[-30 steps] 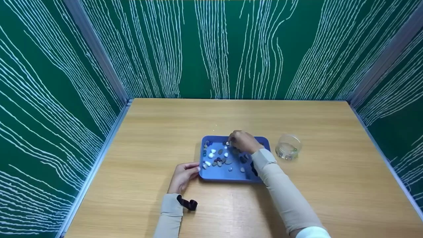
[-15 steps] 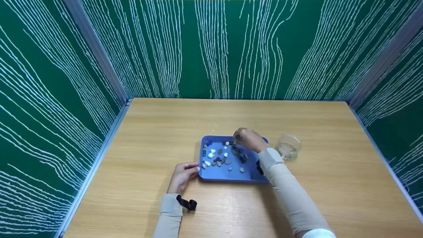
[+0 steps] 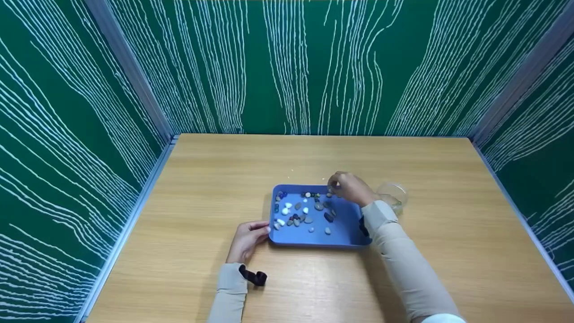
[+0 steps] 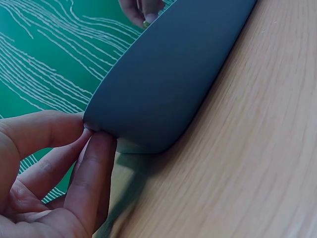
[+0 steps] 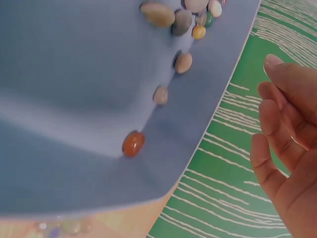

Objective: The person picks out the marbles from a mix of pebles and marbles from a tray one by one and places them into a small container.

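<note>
In the head view, work the right hand gently by the far edge of the blue tray, sparing pebbles inside; brace with the left hand. Left wrist: pinching a corner; hold level. Right wrist: fingers loosely curled, impossible to tell if gripping; avoid nudging the orange stone.

The person's left hand grips a blue tray near its close left corner, and the right hand hovers by the far rim. Pebbles lie scattered inside; a clear bowl stands right of it on the wooden table.
</note>
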### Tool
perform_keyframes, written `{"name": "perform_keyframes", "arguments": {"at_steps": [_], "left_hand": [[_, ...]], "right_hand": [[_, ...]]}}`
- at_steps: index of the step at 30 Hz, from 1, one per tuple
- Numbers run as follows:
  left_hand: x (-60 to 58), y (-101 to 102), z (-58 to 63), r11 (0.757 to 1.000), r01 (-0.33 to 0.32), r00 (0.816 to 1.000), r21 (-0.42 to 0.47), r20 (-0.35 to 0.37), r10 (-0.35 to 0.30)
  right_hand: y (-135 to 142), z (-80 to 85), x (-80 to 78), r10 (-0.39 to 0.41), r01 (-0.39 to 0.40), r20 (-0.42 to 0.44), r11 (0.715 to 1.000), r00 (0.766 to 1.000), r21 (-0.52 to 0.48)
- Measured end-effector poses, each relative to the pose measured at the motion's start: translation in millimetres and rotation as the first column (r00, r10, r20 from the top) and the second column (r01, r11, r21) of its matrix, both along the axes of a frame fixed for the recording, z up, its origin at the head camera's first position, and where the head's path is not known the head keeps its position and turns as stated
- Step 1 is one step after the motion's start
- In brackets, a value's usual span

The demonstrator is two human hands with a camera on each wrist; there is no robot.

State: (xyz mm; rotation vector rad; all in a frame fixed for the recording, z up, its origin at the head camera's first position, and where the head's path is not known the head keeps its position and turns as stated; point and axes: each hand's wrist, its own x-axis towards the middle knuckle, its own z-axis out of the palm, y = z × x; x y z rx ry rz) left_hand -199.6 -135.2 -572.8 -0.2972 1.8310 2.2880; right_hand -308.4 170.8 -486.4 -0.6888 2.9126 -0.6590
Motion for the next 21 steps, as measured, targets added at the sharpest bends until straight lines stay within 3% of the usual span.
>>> {"name": "perform_keyframes", "arguments": {"at_steps": [12,21], "left_hand": [[0.4,1,2.4,1.000,-0.003,1.000,0.005,0.015,0.003],[0.2,2,2.4,1.000,0.003,1.000,-0.006,0.012,-0.003]], "right_hand": [[26,4.0,3.3,-0.059,0.059,0.004,0.998,0.998,0.000],[51,7.2,6.4,-0.049,0.048,-0.059,0.999,0.997,-0.017]]}}
